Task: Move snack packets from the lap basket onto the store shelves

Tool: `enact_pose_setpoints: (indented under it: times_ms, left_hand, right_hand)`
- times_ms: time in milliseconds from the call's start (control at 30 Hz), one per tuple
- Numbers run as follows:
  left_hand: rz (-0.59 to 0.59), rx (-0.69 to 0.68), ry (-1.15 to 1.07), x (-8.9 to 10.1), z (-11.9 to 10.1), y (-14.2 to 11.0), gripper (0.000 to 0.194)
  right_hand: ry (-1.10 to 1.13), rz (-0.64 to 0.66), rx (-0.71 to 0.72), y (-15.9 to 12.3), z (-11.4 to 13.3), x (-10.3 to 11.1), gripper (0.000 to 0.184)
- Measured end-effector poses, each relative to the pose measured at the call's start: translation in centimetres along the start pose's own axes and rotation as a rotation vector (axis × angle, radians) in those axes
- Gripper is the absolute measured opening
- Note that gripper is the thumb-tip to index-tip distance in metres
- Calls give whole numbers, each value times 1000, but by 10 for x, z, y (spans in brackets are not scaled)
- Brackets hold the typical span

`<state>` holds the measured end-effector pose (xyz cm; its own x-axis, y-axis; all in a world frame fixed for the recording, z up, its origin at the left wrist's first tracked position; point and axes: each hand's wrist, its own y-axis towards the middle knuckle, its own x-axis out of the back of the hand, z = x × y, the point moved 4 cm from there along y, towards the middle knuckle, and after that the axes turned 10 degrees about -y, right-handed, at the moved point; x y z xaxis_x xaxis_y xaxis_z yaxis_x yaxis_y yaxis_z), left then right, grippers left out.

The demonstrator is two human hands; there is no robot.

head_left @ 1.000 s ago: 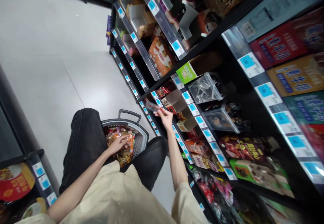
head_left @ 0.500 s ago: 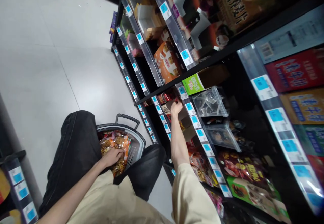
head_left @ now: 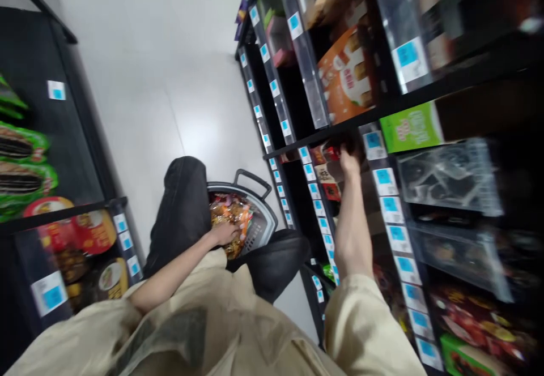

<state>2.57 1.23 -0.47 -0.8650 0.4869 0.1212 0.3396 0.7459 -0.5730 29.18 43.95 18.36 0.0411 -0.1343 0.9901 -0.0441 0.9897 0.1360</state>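
Observation:
My left hand rests on shiny snack packets in a grey basket between my knees. Its fingers lie spread over the packets, not wrapped round any one. My right hand reaches deep into a low shelf compartment on the right, next to red packets. Shadow and blur hide its fingertips, so a hold cannot be made out. Below the red packets, a white and red packet sits in the same shelf row. The basket's dark handle stands up at its far side.
Strips of price tags edge the right shelves. Beyond my right arm are a green box and clear plastic bins. An orange bag sits further up. The left shelf holds green packets and red-lidded tubs.
The view has swung left, bringing more of the left shelf into sight. My right hand reaches further into the compartment. My left hand stays on the packets in the basket.

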Motion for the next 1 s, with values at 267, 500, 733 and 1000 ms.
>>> enact_pose_setpoints:
  times_ms: [267,500,733,1000]
  left_hand:
    - [-204,-46,264,10,-14,-2,42]
    - [-305,150,457,29,-13,26,55]
    - [-345,-41,486,33,-30,21,35]
    - [-426,-554,-46,48,-169,-44,14]
  right_hand:
    - [261,-247,150,-191,8,24,47]
    - [551,-119,-324,-388,-18,-13,41]
    - [737,-107,-514,-458,8,-25,38]
    - [1253,164,-253,-400,83,14,51]
